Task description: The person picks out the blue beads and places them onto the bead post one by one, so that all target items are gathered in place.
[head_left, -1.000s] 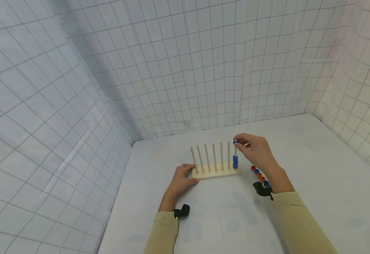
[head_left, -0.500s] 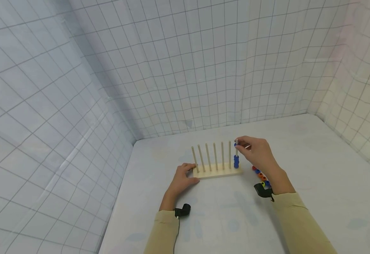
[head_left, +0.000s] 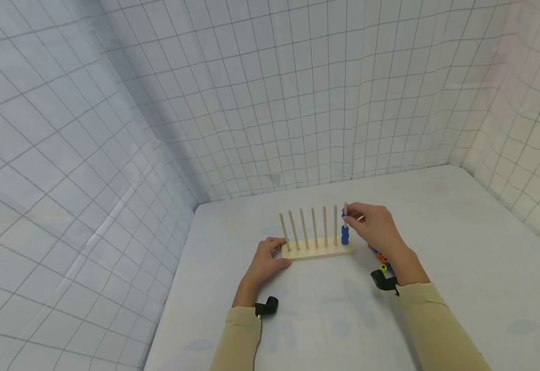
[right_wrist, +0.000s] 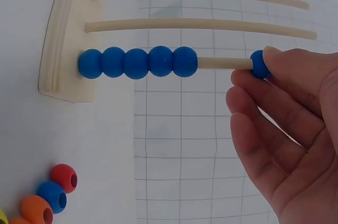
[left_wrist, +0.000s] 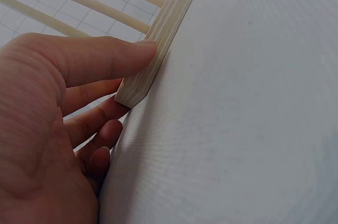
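Both grips pinch: right grip (head_left: 377, 224) a blue bead (right_wrist: 258, 65), left grip (head_left: 264, 263) the wooden base (head_left: 317, 252).

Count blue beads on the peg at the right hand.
6: five blue beads stacked low on the peg, one blue bead pinched by the right hand farther up. None looks hidden.

Looking forward and down from the head
Close from each wrist, sharing the bead-stacking rack (head_left: 318, 252) (opposite ends)
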`<state>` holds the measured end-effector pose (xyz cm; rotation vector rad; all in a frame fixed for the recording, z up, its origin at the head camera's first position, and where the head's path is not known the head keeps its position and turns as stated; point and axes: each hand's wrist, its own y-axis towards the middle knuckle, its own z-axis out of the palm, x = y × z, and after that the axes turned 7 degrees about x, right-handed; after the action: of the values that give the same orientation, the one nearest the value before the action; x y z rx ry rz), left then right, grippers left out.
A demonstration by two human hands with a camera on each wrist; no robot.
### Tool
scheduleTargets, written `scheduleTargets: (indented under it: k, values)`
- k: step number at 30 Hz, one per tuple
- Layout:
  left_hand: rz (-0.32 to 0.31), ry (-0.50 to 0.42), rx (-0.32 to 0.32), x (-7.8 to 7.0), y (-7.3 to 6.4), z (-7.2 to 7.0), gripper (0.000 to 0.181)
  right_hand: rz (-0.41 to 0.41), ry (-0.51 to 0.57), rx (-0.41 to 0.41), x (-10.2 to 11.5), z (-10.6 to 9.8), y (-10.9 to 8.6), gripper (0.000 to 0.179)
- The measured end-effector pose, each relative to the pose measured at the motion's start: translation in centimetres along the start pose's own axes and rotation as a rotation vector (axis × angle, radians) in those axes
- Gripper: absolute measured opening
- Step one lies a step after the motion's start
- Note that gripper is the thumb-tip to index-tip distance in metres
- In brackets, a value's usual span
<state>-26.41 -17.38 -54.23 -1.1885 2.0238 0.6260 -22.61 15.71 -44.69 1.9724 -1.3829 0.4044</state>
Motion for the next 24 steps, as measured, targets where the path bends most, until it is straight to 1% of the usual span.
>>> scheduleTargets:
  k: [5,10,16,24]
  values:
    - [0.001,0.001,0.001,0.0,0.1,0.0,0.057,0.009,-0.026,0.035,-0.3,0.4,-0.1,0.017]
    - [-0.001,0.002,-0.001,0.0,0.1,0.0,0.057,0.006,-0.027,0.047,-0.5,0.7,-0.2,0.015]
    - [0.002,0.009,0.001,0.0,0.2,0.1,0.057,0.049,-0.038,0.092,-1.1,1.3,-0.4,0.017]
    - [0.004,0.003,0.000,0.0,0.2,0.0,0.057,0.042,-0.040,0.091,-1.3,1.4,-0.6,0.017]
